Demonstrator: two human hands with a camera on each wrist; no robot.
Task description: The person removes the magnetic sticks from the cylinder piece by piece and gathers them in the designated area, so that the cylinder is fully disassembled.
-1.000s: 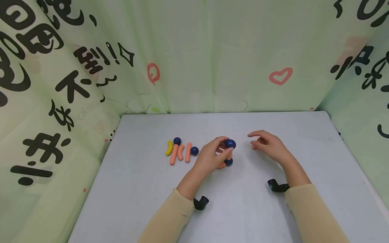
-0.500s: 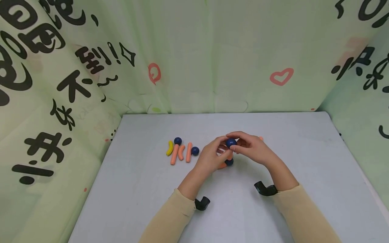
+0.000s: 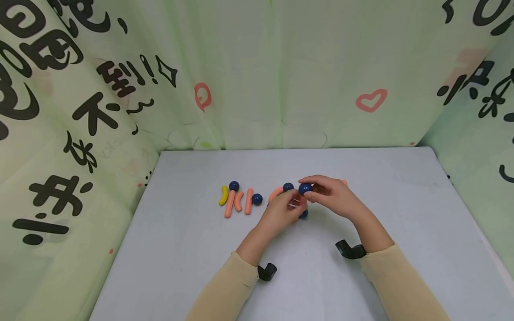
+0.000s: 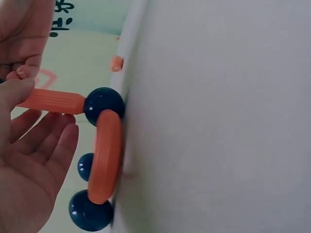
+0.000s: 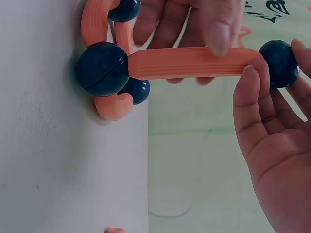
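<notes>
A magnetic ball-and-rod build stands on the table. Its base joins curved orange rods [image 4: 106, 158] with blue balls [image 5: 102, 69]. From one base ball an orange straight rod [image 5: 189, 63] rises upright, with a blue ball [image 3: 305, 189] at its top. My right hand [image 3: 335, 196] pinches that top ball between thumb and fingers; another fingertip lies against the rod's upper end in the right wrist view. Lower down, my left hand [image 3: 281, 209] holds the rod, thumb on the near side and fingers behind. In the head view my left hand hides much of the base.
Left of the build lie a yellow curved rod [image 3: 223, 196], several orange rods [image 3: 248, 201] and two blue balls [image 3: 257, 199]. An orange piece [image 4: 116, 63] lies beyond the right hand. A printed curtain [image 3: 281, 89] hangs behind the table's far edge.
My right hand has come in from the right and taken hold of the top ball. My left hand has shifted slightly down from beside that ball, uncovering part of the base.
</notes>
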